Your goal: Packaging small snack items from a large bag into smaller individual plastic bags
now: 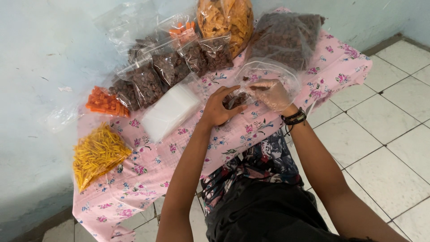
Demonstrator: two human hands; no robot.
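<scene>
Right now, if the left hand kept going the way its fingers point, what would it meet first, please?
Probably the small clear bag of brown snacks that the left hand already touches, with the gloved right hand just beyond; depth is hard to judge.

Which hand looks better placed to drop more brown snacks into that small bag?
Probably the right hand: it wears a clear plastic cover and sits beside the large bag of brown snacks. The left hand is bare and busy holding the small bag.

Left hand [219, 107] holding small clear bag [236, 99] of brown snacks, right hand [272, 93] inside large clear bag [268, 74], pink floral tablecloth [148, 168]
</scene>
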